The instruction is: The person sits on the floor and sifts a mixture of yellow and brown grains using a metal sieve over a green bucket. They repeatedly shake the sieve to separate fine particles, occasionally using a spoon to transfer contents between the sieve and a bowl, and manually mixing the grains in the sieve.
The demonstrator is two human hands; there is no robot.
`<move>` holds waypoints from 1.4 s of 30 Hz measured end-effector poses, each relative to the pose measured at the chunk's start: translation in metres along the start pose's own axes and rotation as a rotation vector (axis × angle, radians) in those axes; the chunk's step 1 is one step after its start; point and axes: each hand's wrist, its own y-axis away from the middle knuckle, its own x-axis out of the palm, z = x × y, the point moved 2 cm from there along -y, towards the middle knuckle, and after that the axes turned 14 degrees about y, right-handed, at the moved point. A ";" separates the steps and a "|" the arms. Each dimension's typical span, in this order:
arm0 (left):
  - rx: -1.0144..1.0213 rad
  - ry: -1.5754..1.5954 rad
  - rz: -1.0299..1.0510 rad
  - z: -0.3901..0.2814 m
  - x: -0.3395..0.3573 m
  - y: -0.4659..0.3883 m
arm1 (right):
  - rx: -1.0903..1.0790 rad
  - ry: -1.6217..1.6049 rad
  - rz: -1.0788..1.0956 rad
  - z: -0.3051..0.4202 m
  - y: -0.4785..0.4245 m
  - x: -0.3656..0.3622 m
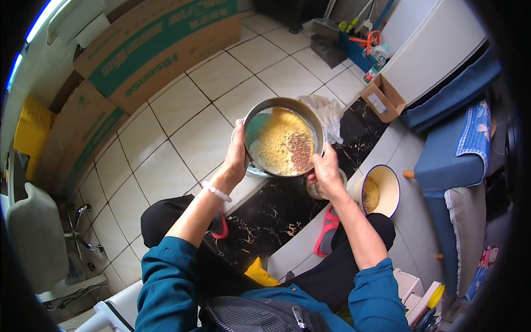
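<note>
My left hand (235, 155) grips the left side of a round metal-rimmed sieve (277, 102), and my right hand (327, 168) holds its lower right edge. Yellow grain (276, 141), slightly blurred, covers much of the mesh. Reddish-brown bits (301, 150) are gathered on the right of it. Through the bare mesh at the left, something teal shows. Below the sieve, the edge of a teal basin (258, 171) peeks out, mostly hidden. Behind my right hand is a partly covered round container (315, 190). A blue-rimmed cream bowl (389, 189) with grain inside stands to the right, tilted in view.
A clear plastic bag (330, 118) lies beyond the sieve. An open cardboard box (383, 99) is near the white door-like panel (439, 45). Large Hisense cartons (145, 54) line the far left. A blue padded seat (435, 166) stands at right, brooms (323, 27) at the back.
</note>
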 end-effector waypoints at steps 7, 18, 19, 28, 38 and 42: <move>0.084 -0.016 -0.072 -0.004 -0.013 -0.011 | 0.055 0.059 -0.044 0.001 0.000 0.002; -0.028 0.003 0.138 -0.005 0.003 -0.001 | 0.011 -0.003 0.005 0.006 0.005 0.001; -0.025 0.012 0.250 -0.007 0.004 -0.001 | 0.000 0.003 0.000 -0.001 -0.005 -0.006; 0.008 -0.013 0.045 0.010 -0.008 -0.009 | 0.026 0.017 -0.055 -0.002 -0.006 -0.004; 0.027 -0.035 0.124 0.004 -0.011 -0.010 | 0.051 0.010 -0.045 0.001 -0.005 -0.007; 0.106 0.011 -0.064 -0.006 -0.014 -0.016 | 0.068 -0.050 -0.143 -0.002 -0.016 -0.013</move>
